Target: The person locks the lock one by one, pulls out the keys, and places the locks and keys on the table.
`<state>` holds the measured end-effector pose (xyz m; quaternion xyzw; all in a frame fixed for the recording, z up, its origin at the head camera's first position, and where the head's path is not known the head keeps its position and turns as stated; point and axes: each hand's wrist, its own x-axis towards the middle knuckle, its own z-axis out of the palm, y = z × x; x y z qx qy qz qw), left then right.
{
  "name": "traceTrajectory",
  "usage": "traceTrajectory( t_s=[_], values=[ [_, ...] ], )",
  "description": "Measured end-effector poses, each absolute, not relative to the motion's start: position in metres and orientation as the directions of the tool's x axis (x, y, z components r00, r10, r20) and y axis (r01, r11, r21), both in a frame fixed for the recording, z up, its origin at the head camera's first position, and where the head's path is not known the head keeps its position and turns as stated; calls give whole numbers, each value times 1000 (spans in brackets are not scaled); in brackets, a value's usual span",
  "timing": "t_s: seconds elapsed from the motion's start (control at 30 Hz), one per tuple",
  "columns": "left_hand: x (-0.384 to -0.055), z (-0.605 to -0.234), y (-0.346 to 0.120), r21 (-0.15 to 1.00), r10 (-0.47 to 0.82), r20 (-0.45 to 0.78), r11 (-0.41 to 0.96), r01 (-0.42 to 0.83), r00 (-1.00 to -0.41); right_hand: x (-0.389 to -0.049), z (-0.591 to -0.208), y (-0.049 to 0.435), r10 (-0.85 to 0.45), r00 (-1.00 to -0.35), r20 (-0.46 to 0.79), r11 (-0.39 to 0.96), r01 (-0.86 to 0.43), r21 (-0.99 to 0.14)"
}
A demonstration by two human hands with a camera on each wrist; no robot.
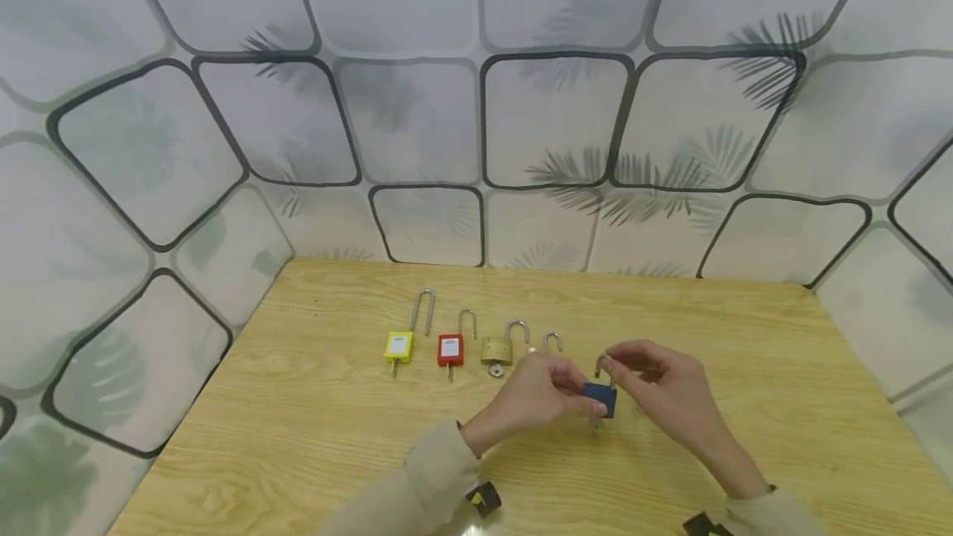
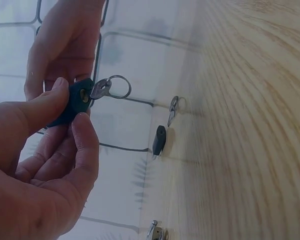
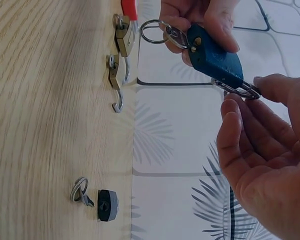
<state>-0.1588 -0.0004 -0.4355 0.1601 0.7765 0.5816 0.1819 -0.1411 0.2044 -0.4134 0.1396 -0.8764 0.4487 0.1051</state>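
Note:
A blue padlock (image 1: 600, 400) is held above the table between both hands. My left hand (image 1: 538, 394) pinches its body between thumb and fingers. With thumb and fingertips, my right hand (image 1: 670, 383) grips the silver shackle (image 3: 242, 91), whose free end stands outside the body. A key (image 2: 101, 89) on a ring sits in the keyhole at the bottom of the lock. On the table in the right wrist view lies a small dark padlock (image 3: 108, 205) beside a key ring (image 3: 80, 190); in the head view it cannot be made out.
Left of the hands, a row of unlocked padlocks lies on the wooden table (image 1: 335, 437): yellow (image 1: 399, 346), red (image 1: 450, 350) and brass (image 1: 496, 351), with keys. Another shackle (image 1: 553, 341) shows behind the left hand. A patterned backdrop (image 1: 424, 122) rises at the table's back and sides.

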Motion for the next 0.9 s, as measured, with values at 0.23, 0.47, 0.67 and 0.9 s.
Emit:
traceTrajectory(
  t_s=[0.23,0.47,0.67,0.9],
  values=[
    [-159,-435,-1,961,459,-101,275,33,-883,-139,-411,200,-181,-918,353,507,-394,-766],
    [-159,-437,-3,960,458,-113,280,22,-882,-139,-414,199,-232,-883,409,476,-469,-744],
    [-158,-439,-4,964,456,-111,267,17,-883,-140,-418,199,-309,-775,551,474,-628,-618],
    [-161,-439,-5,974,452,-107,225,-3,-886,-141,-417,199,-503,-614,608,495,-781,-380]
  ],
)
